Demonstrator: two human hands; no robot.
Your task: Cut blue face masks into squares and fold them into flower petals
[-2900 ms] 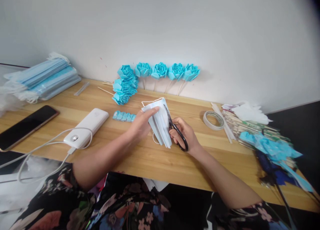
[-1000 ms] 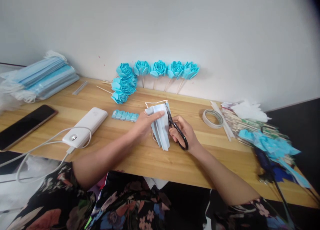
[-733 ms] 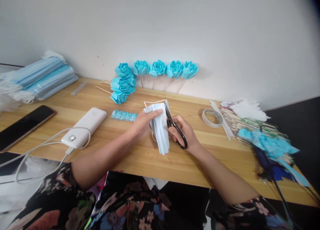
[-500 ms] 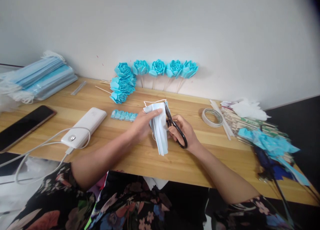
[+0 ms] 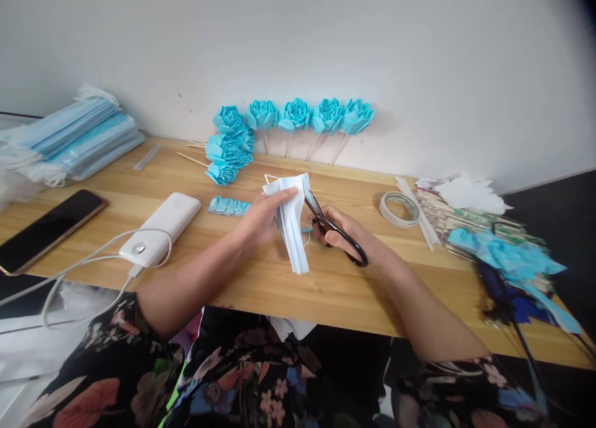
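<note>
The left hand (image 5: 261,218) pinches a pleated face mask (image 5: 293,232) with the thumb across its upper part, its grip closed on the fabric, and the long lower end hangs loose above the table (image 5: 335,297). To its right, the right hand (image 5: 342,226) has its fingers wrapped around the handles of a pair of scissors (image 5: 350,245), the blades pointing up and left along the mask's right edge; whether they touch it is too small to tell.

The likeliest trouble seems a ragged or slanting cut: the mask is thin, layered and held at one end only, so its folds could slide over one another or swing away from the blades. The left thumb lies near the blade tips, so a slip or a deep snip might nick it. The white ear loop (image 5: 271,178) stands out at the top and could catch in the scissors. Farther left, the folded blue strip (image 5: 229,205) lies just beside the left hand, where a careless wrist could push it out of shape.
</note>
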